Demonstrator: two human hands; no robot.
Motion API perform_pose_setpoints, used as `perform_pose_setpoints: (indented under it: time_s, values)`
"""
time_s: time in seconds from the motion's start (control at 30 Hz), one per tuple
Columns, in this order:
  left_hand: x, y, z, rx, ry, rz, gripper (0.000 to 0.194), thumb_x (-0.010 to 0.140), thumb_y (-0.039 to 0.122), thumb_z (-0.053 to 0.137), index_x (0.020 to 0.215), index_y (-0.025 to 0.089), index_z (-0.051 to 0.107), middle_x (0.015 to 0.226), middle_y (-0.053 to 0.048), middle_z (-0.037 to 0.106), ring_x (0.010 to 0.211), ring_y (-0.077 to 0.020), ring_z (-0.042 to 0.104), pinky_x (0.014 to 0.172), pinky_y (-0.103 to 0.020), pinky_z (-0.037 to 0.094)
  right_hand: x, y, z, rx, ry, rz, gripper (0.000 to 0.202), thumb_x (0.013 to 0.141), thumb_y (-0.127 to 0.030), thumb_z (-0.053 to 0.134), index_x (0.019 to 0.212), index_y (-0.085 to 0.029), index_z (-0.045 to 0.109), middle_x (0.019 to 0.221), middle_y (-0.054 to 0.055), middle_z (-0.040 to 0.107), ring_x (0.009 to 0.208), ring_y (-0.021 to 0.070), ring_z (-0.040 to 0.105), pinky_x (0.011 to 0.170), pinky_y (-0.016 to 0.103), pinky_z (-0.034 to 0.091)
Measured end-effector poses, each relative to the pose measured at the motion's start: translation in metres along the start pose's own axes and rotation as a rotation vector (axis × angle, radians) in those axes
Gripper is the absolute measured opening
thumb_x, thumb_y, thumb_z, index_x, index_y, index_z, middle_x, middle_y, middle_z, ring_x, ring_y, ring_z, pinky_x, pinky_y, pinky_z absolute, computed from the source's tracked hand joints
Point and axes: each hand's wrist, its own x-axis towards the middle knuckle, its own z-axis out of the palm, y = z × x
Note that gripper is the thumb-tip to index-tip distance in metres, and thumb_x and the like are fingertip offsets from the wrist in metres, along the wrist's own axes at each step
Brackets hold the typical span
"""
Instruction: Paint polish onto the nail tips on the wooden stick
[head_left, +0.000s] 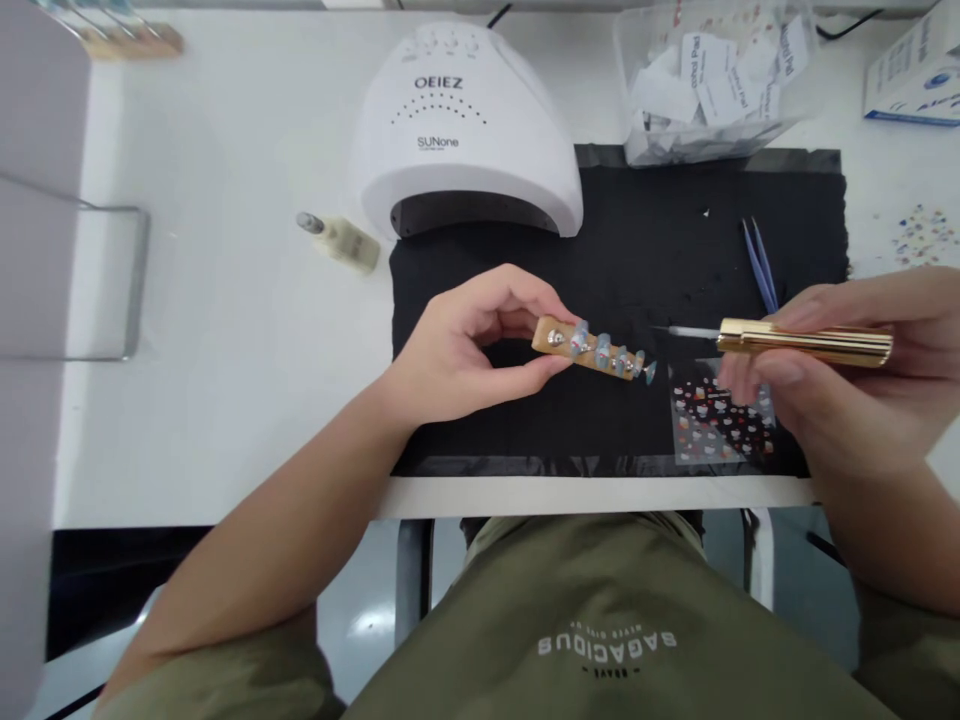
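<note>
My left hand [480, 345] pinches the left end of a small wooden stand [551, 335] between thumb and fingers, above the black mat [480, 420]. Several blue-grey false nails [603, 349] with shiny decorations are mounted along the stand. To the right, my right hand [847, 390] grips a gold-handled brush [817, 343]. Its thin pale tip points left toward the nails, with a gap between them. Partly under my right fingers lies a clear sticker sheet [712, 425] with small cartoon prints.
A white nail lamp [465, 140] stands behind the mat, with a small bottle [349, 245] lying to its left. Blue tweezers [760, 265] lie on the mat. A clear bin [637, 130] holds alcohol pads; a box [915, 75] and scattered bits [924, 235] are at right.
</note>
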Motion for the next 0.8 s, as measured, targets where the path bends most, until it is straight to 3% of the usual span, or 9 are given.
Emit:
perform_pose_setpoints:
  time_s: [0.1,0.23,0.4,0.53,0.8]
  values:
    - [0.004,-0.007,0.001,-0.070,-0.009,0.063,0.028,0.098,0.039,0.095,0.119,0.024,0.083,0.116,-0.007,0.089,0.104,-0.0256,0.090,0.091,-0.038,0.079,-0.002,-0.006,0.004,0.068,-0.010,0.065,0.029,0.088,-0.020,0.098,0.114,-0.032,0.090,0.081,0.000,0.084,0.057,0.0210,0.073,0.042,0.042,0.053]
    - [0.007,-0.016,0.001,-0.193,0.000,0.095,0.031,0.105,0.036,0.090,0.133,0.025,0.086,0.121,-0.007,0.089,0.111,-0.0263,0.090,0.100,-0.040,0.079,-0.004,-0.004,0.008,0.152,-0.052,0.145,0.025,0.096,-0.024,0.094,0.120,-0.032,0.091,0.081,-0.004,0.084,0.062,0.0154,0.077,0.049,0.032,0.059]
    - [0.007,-0.015,0.003,-0.284,0.022,0.071,0.030,0.105,0.040,0.091,0.132,0.027,0.090,0.121,-0.007,0.090,0.101,-0.0241,0.090,0.092,-0.036,0.080,-0.003,0.000,0.013,0.292,-0.098,0.153,0.021,0.102,-0.030,0.091,0.123,-0.033,0.092,0.078,-0.007,0.084,0.058,0.0108,0.077,0.049,0.023,0.063]
    - [0.006,-0.011,0.005,-0.253,-0.007,0.021,0.025,0.106,0.039,0.089,0.128,0.026,0.091,0.124,-0.006,0.090,0.100,-0.0230,0.090,0.088,-0.033,0.080,-0.004,-0.004,0.018,0.336,-0.117,0.186,0.023,0.102,-0.030,0.092,0.124,-0.035,0.092,0.085,-0.007,0.088,0.066,0.0114,0.083,0.058,0.021,0.070]
    - [0.008,-0.009,0.007,-0.244,-0.032,0.066,0.021,0.107,0.028,0.088,0.127,0.031,0.092,0.118,-0.003,0.091,0.102,-0.0190,0.090,0.089,-0.025,0.078,-0.002,-0.010,0.025,0.404,-0.108,0.325,0.013,0.100,-0.031,0.094,0.112,-0.034,0.093,0.085,-0.009,0.089,0.066,0.0108,0.085,0.059,0.017,0.072]
